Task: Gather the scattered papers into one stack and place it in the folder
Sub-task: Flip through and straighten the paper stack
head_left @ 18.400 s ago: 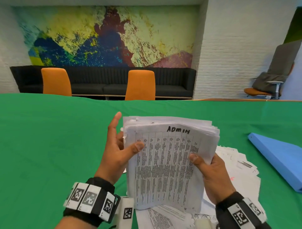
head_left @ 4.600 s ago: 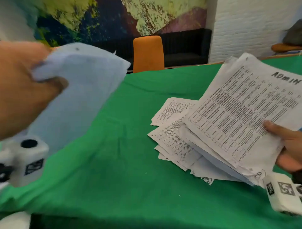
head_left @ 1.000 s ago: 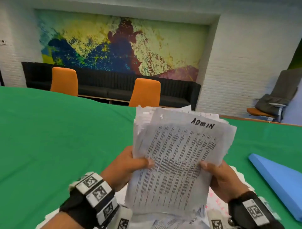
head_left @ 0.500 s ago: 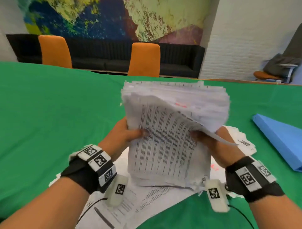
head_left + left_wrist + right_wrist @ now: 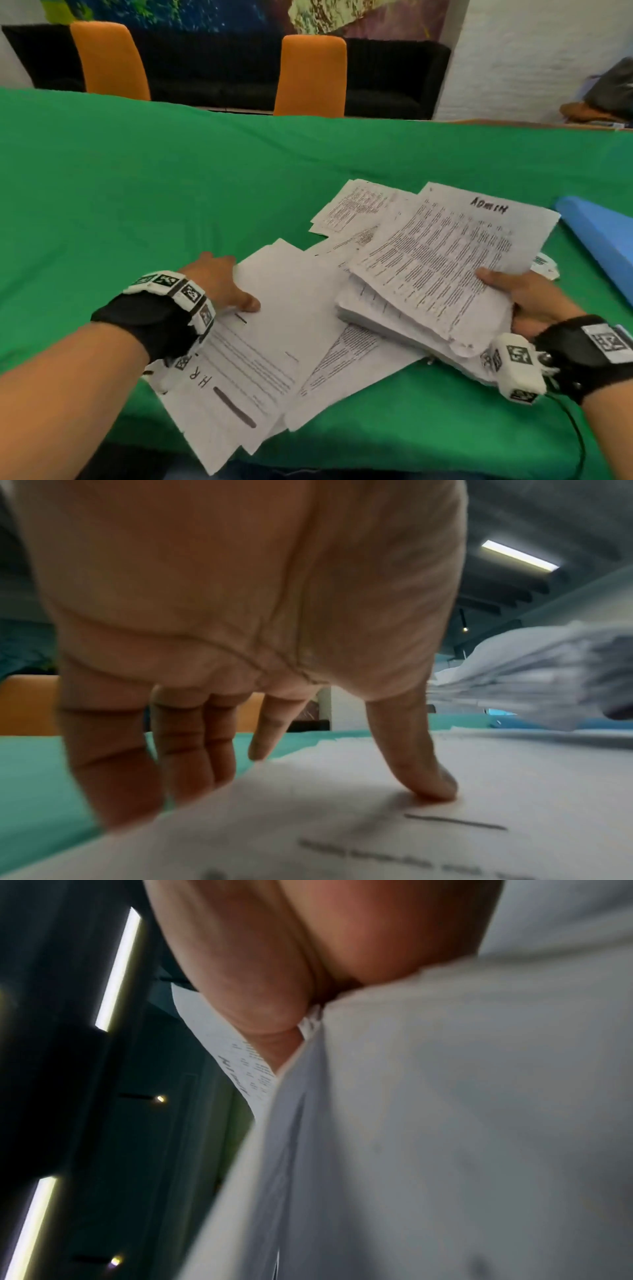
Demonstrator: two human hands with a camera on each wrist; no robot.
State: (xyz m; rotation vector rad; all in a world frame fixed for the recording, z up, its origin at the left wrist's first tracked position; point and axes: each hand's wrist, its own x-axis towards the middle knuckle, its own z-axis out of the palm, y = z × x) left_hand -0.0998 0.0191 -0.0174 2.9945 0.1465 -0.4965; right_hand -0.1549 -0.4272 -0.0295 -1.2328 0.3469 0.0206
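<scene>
papers are in two lots now. right hand [image 5: 527, 301] grips the thick stack [image 5: 431, 274] by its near corner, thumb on the top sheet that says "admin", so the bundle stays together and lifted a bit off the green table [image 5: 137, 192]. that way the other hand is free to pick up more.

left hand [image 5: 219, 284] lies flat on the loose sheets [image 5: 274, 335] that are spread near the table's front edge. its thumb [image 5: 424, 772] presses down on top and its fingers [image 5: 113, 772] reach to the paper's edge. i think it is about to slide or lift these sheets, so they can join the stack. it does not hold anything yet.

more loose pages [image 5: 356, 205] poke out past the far side of the stack. the blue folder [image 5: 603, 240] lies well to the right, apart from the papers, and nothing is in it that i can see.

part of the folder is cut off by the picture edge, so i cannot tell if it is open. the right wrist view is mostly blurry white paper and palm. some sheets hang over the table's front edge, and i cannot tell how many lie under the stack.
</scene>
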